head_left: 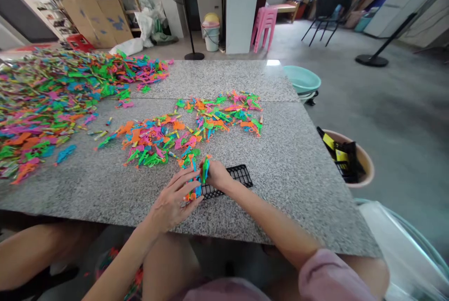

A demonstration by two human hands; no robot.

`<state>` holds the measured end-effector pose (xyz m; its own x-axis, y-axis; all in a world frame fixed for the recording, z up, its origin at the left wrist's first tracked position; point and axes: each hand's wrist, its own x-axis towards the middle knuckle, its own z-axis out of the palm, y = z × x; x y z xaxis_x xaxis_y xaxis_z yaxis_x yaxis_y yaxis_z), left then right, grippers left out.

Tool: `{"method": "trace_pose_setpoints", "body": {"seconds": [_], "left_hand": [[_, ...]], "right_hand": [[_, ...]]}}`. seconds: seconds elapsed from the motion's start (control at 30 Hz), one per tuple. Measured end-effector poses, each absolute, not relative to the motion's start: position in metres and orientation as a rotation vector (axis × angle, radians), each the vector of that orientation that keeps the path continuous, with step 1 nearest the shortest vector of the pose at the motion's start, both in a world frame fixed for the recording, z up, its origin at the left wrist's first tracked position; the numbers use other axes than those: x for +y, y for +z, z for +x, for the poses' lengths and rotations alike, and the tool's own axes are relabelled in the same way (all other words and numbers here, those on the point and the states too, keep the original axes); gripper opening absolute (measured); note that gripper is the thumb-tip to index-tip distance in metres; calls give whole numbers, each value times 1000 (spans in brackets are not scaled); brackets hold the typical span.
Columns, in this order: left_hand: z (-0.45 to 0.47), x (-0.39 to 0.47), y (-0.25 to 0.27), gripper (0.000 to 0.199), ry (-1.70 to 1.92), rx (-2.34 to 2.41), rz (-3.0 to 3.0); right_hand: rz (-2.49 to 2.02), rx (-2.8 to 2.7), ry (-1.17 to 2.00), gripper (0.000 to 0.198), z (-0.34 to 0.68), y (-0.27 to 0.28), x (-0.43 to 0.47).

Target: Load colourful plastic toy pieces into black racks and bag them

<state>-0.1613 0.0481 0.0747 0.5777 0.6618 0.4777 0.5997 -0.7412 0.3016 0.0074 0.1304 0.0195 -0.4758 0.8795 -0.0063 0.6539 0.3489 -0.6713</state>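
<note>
A black lattice tray [240,175] lies on the speckled stone table, with several small plastic toy guns [192,188] in blue and orange lined up at its left end. My left hand [172,198] spans this row, fingers along the far side and thumb at the near side, holding the toys together. My right hand [218,175] reaches over the tray's middle, its fingers closed on a green toy gun [205,170] with an orange tip, held upright beside the row. My right fingertips are partly hidden behind the toy.
Loose toy guns [150,142] lie beyond my hands, with another cluster [224,113] behind. A large heap [52,95] covers the table's left side. Right of the table stand a tan basin [366,165] of black trays and a turquoise basin [301,77]. Another person's leg [42,249] shows lower left.
</note>
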Motion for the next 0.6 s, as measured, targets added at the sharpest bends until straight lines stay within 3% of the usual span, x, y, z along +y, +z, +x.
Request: {"method": "trace_pose_setpoints", "body": {"seconds": [0.3, 0.47, 0.53, 0.6], "left_hand": [[-163, 57, 78, 27, 833, 954, 2873], [-165, 61, 79, 22, 841, 997, 2929], [-164, 62, 78, 24, 842, 1020, 2938], [-164, 62, 77, 25, 828, 1010, 2944]], "right_hand": [[-1423, -2502, 648, 37, -4, 34, 111], [-1294, -2483, 845, 44, 26, 41, 137], [-1436, -2389, 722, 48, 62, 51, 164], [-1905, -2076, 376, 43, 101, 57, 189]]}}
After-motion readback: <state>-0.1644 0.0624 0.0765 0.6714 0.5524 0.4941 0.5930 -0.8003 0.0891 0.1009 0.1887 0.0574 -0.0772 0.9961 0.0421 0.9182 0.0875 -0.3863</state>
